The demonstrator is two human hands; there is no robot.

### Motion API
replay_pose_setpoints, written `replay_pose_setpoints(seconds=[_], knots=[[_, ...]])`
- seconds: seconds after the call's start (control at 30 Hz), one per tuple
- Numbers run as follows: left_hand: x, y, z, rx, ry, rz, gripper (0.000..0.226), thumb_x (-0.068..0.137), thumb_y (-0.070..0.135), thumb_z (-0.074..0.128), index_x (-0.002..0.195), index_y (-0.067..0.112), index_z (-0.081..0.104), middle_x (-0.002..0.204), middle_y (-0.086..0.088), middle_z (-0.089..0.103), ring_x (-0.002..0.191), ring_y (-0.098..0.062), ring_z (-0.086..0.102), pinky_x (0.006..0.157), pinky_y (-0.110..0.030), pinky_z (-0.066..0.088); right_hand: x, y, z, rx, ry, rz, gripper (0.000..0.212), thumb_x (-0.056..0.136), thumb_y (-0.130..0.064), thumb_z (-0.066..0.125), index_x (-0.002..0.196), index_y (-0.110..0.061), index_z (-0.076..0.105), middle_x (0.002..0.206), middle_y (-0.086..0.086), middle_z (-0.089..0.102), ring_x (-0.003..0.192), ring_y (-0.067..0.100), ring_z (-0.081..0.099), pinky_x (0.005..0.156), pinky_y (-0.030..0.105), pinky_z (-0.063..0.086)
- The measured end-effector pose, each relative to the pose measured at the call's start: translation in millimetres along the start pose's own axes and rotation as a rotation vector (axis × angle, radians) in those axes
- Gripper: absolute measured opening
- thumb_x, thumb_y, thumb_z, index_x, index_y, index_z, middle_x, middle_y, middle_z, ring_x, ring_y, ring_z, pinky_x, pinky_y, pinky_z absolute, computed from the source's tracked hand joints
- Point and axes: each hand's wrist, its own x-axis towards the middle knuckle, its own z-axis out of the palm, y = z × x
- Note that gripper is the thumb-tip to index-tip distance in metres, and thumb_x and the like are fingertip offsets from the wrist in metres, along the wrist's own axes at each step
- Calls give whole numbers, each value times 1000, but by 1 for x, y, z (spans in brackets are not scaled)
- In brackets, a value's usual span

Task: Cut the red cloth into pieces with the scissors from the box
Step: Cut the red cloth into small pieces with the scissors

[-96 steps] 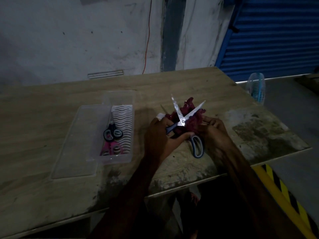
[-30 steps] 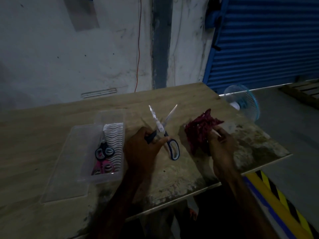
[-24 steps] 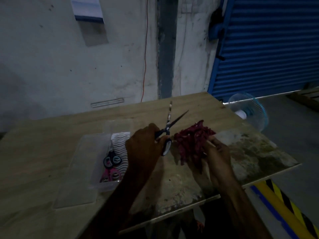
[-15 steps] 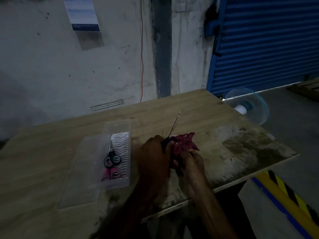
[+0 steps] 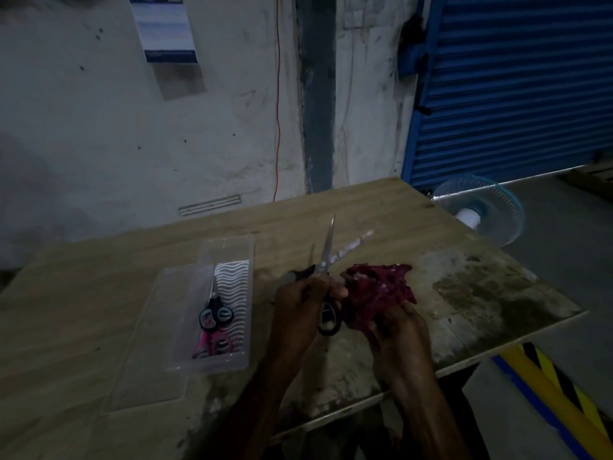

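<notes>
My left hand (image 5: 303,305) grips the black handles of a pair of scissors (image 5: 326,260), whose blades stand spread apart and point away from me over the wooden table (image 5: 381,214). The bunched red cloth (image 5: 381,292) sits just right of the scissors, held from below by my right hand (image 5: 399,330). The blades are left of and above the cloth and do not touch it. A clear plastic box (image 5: 229,250) lies left of my hands.
Inside the box lie black-handled scissors (image 5: 215,313) and pink-handled scissors (image 5: 212,346). Its clear lid (image 5: 146,370) lies flat on the left. A blue fan (image 5: 481,210) stands beyond the table's right edge. The table's near edge runs just under my wrists.
Half a second ago the blades were nearly shut against the cloth with both hands close. Now the blades are spread wide and the cloth with my right hand has moved right.
</notes>
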Motion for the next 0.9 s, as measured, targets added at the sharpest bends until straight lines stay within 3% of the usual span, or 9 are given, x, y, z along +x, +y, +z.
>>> replay_pose_setpoints(seconds=[0.07, 0.17, 0.2, 0.23, 0.3, 0.43, 0.63, 0.8, 0.9], knots=[[3, -9, 1, 60, 46, 86, 26, 102, 10, 56, 82, 4, 72, 73, -3, 73, 67, -13, 69, 66, -24, 55, 0, -10, -7, 2, 5, -16, 34, 93, -9, 59, 126, -11, 66, 115, 13, 73, 99, 30, 68, 85, 41, 49], [4, -21, 5, 22, 60, 127, 26, 102, 10, 56, 80, 9, 69, 70, -6, 70, 64, -21, 68, 65, -33, 56, -4, -19, -8, 26, 28, -53, 46, 75, -19, 73, 120, -12, 67, 105, 7, 76, 89, 23, 68, 73, 33, 55], [5, -25, 5, 10, 60, 149, 26, 103, 10, 56, 80, 7, 68, 69, -6, 70, 63, -23, 68, 64, -34, 56, -3, -20, -10, 28, 22, -64, 41, 74, -19, 73, 115, -15, 69, 101, 5, 76, 88, 22, 69, 72, 31, 56], [7, -29, 6, 12, 56, 170, 27, 103, 11, 56, 79, 4, 67, 68, -8, 69, 62, -23, 68, 63, -33, 55, -4, -20, -10, 22, 16, -62, 30, 82, -14, 68, 112, -16, 70, 99, 4, 77, 87, 21, 70, 73, 31, 57], [10, -34, 6, -7, 55, 183, 30, 104, 12, 55, 80, -3, 65, 67, -10, 67, 60, -23, 66, 63, -31, 53, -3, -18, -11, 19, 6, -55, 26, 94, -6, 55, 114, -14, 70, 101, 5, 77, 88, 20, 72, 75, 31, 58], [17, -42, 9, -91, 91, 228, 31, 105, 8, 49, 80, -10, 57, 66, -11, 58, 60, -21, 57, 62, -28, 49, -3, -14, -10, 16, 34, -25, 22, 96, -4, 53, 105, -16, 69, 93, 3, 75, 81, 16, 69, 70, 27, 57], [21, -54, 8, -231, 144, 155, 39, 108, 19, 38, 79, 1, 57, 65, -14, 52, 60, -25, 50, 59, -27, 44, 4, -7, -7, -84, 39, -44, 20, 97, -4, 54, 109, -13, 68, 92, 6, 73, 80, 19, 67, 73, 33, 54], [20, -65, 10, -345, 174, 53, 56, 104, 34, 33, 102, -15, 60, 52, 0, 40, 48, -13, 42, 47, -20, 37, 11, -1, -2, -147, 34, -107, 34, 89, 14, 56, 116, -3, 68, 87, 14, 70, 78, 26, 58, 57, 24, 54], [18, -65, 9, -283, 203, 58, 56, 106, 39, 29, 90, 0, 65, 54, -2, 41, 47, -12, 43, 48, -23, 37, 17, 4, 3, -105, -5, -113, 41, 87, 20, 54, 121, 0, 66, 98, 24, 66, 86, 31, 53, 62, 28, 51]])
